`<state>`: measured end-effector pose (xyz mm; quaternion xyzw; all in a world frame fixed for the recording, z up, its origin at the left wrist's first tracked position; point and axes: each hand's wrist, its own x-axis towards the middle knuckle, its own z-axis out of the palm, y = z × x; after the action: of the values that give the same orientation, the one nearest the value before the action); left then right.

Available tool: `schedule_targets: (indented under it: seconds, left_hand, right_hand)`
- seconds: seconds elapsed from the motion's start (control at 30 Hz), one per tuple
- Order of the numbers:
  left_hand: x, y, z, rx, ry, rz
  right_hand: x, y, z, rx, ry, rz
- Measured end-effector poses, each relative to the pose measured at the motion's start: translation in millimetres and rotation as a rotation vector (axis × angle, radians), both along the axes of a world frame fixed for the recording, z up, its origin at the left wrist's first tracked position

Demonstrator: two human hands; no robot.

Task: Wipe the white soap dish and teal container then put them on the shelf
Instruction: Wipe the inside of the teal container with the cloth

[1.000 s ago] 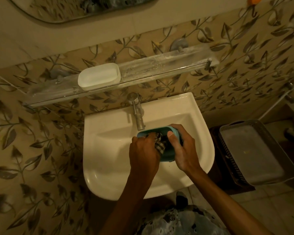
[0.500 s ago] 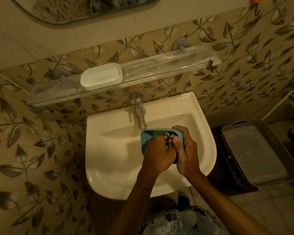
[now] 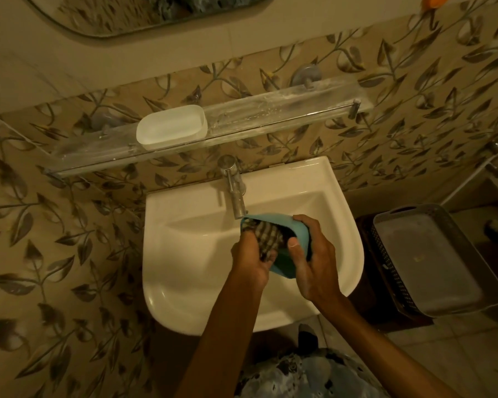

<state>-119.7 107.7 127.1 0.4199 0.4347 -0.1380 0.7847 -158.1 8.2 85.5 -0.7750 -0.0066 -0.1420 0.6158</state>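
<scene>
The teal container (image 3: pixel 298 229) is held tilted over the white sink basin (image 3: pixel 190 254), just below the tap. My right hand (image 3: pixel 313 259) grips its right side, thumb on the rim. My left hand (image 3: pixel 249 261) presses a checked cloth (image 3: pixel 266 235) into the container's opening. The white soap dish (image 3: pixel 171 130) rests upright on the left half of the glass shelf (image 3: pixel 285 110) above the sink.
A chrome tap (image 3: pixel 233 186) stands at the back of the basin, right above the container. A grey plastic basket (image 3: pixel 440 262) sits on a dark stand to the right of the sink. A mirror edge (image 3: pixel 144 21) hangs above the shelf.
The container has turned so its opening shows more. The cloth in my left hand has shifted inside it, from the right part toward the upper left rim.
</scene>
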Motion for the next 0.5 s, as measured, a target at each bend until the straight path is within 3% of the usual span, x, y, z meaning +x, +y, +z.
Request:
schedule_targets:
  seconds: [0.07, 0.2, 0.33, 0.43, 0.5]
  left_hand:
    - [-1, -2, -5, 0.14, 0.035, 0.051]
    - [-10, -18, -5, 0.69, -0.145, -0.205]
    - [-21, -31, -2, 0.848, -0.41, -0.54]
    - [-21, -28, 0, 0.828, -0.528, -0.677]
    - [-19, -22, -2, 0.933, -0.641, -0.768]
  right_hand:
    - [-7, 5, -6, 0.006, 0.008, -0.018]
    - [-4, 2, -7, -0.004, 0.036, -0.031]
    - [11, -11, -1, 0.024, 0.106, 0.038]
    - [14, -18, -3, 0.009, 0.132, 0.072]
    - [15, -20, -5, 0.018, 0.181, 0.092]
